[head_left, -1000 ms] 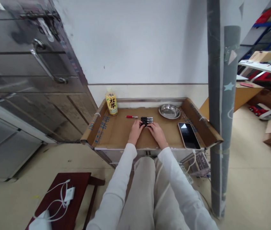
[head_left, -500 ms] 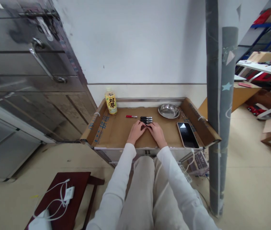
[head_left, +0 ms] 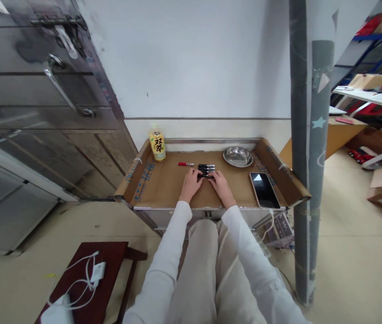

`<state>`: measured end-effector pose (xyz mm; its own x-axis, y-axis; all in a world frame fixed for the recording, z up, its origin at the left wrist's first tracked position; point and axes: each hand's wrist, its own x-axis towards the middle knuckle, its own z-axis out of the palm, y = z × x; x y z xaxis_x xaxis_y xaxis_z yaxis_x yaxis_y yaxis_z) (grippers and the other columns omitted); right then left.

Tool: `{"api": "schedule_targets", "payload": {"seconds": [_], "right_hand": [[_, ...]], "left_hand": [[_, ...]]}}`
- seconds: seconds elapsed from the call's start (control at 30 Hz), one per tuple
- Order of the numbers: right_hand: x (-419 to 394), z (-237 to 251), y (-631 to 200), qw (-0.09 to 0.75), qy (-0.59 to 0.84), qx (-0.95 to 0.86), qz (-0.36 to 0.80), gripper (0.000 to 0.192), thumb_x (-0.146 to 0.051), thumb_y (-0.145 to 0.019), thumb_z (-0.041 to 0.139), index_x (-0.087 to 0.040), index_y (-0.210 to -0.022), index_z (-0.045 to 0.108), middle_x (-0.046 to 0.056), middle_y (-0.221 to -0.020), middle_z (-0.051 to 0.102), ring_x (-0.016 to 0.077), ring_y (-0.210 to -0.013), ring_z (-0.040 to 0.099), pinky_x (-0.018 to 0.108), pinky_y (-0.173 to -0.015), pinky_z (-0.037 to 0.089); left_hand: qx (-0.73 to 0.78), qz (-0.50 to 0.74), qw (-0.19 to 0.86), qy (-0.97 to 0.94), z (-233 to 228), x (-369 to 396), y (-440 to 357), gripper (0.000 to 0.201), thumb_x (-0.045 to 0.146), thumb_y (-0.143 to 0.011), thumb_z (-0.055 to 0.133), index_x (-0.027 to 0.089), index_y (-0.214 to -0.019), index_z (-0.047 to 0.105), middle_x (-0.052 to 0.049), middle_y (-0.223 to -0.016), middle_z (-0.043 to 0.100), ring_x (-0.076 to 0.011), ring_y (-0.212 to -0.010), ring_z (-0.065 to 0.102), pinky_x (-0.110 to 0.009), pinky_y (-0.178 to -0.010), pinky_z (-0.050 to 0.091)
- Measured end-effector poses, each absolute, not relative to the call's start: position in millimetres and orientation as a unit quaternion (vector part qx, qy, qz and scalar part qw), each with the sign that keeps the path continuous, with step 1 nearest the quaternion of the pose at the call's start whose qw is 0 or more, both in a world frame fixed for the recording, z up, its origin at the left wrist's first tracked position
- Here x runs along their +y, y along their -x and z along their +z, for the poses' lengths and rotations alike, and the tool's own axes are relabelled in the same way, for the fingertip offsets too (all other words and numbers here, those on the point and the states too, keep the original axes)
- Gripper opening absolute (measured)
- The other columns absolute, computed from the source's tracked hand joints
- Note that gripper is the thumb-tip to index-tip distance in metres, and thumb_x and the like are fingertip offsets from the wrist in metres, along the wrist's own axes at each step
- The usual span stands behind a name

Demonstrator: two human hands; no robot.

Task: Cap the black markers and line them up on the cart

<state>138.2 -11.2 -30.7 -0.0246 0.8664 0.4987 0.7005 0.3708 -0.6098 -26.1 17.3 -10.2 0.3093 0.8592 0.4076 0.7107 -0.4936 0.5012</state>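
Observation:
Several black markers [head_left: 206, 167] lie side by side in a small stack of rows on the cardboard-lined tabletop [head_left: 167, 189]. At the near side of this row, my left hand [head_left: 190, 184] pinches the left end of a black marker [head_left: 205, 176]. My right hand [head_left: 222, 186] has its fingers closed at the right end of the same marker, which lies crosswise between both hands. Fingertips partly cover its ends. A red marker [head_left: 185, 164] lies apart, to the left of the black ones.
A yellow-labelled bottle [head_left: 157, 145] stands at the back left corner. Toward the back right sits a round metal dish [head_left: 238, 156], with a phone [head_left: 264, 190] on a cable nearer me. Cardboard side walls [head_left: 280, 168] edge the table. A tall grey roll [head_left: 312, 171] stands right of it.
My fingers have moved slightly apart along the nearest black marker, so more of it shows between them. The other objects stay in place; the view shifts a little.

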Motion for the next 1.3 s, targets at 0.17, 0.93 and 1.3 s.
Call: {"api": "schedule_targets", "payload": {"seconds": [0.17,0.93,1.3], "right_hand": [[-11.2,-30.2,-138.5,0.423,0.553,-0.712,0.093,0.019,-0.021,-0.09,0.051,-0.02,-0.103,0.064,0.009,-0.104,0.059,0.0228,-0.095,0.06,0.038,-0.09,0.049],[-12.1,-28.3,-137.3,0.384,0.605,-0.698,0.011,0.022,-0.02,-0.093,0.045,-0.018,-0.094,0.067,0.009,-0.096,0.057,0.0226,-0.088,0.055,0.035,-0.084,0.047],[-12.5,-25.7,-137.1,0.356,0.623,-0.697,-0.012,0.03,-0.015,-0.092,0.04,-0.016,-0.099,0.069,0.011,-0.094,0.059,0.0225,-0.085,0.054,0.034,-0.082,0.045]], "left_hand": [[0.483,0.337,0.132,-0.797,-11.9,18.8,25.8,0.014,0.018,-0.087,0.061,0.019,-0.101,0.06,-0.007,-0.104,0.057,-0.0217,-0.101,0.06,-0.039,-0.095,0.047],[0.481,0.344,0.145,-0.793,-9.1,20.4,23.5,0.005,0.014,-0.088,0.058,0.018,-0.092,0.059,-0.005,-0.101,0.054,-0.0178,-0.092,0.06,-0.035,-0.092,0.048],[0.483,0.341,0.123,-0.797,-8.6,18.3,23.2,0.006,0.015,-0.089,0.057,0.018,-0.092,0.061,-0.006,-0.101,0.053,-0.0183,-0.093,0.06,-0.035,-0.091,0.048]]}}
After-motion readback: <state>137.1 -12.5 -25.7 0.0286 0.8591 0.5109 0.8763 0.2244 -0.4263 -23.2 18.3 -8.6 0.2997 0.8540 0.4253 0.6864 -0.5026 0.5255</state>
